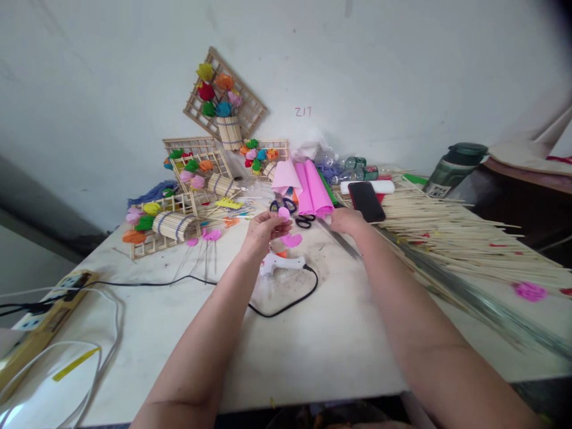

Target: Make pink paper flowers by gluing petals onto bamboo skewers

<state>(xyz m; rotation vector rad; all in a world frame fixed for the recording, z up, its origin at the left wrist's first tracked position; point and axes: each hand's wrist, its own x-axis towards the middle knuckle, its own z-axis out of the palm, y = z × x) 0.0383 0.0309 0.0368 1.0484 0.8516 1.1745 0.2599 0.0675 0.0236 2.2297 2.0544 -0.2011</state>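
Observation:
My left hand [263, 231] is raised a little above the white table [286, 351], with its fingers pinched on a small pink paper piece [283, 213]. Another pink cutout [292, 240] lies just below it, beside a white glue gun [281, 264] with a black cord. My right hand [346, 221] rests on the table near black-handled scissors [304, 221], its fingers curled by a thin metal rod [342, 239]; whether it grips the rod I cannot make out. Pink paper rolls [313, 189] stand just behind both hands.
A big heap of bamboo sticks [451, 238] and a black phone [366, 201] fill the right side. Stick frames with paper flowers [179, 202] sit at the back left. A power strip [49, 310] with cables lies at the left edge, a green flask [451, 170] at back right.

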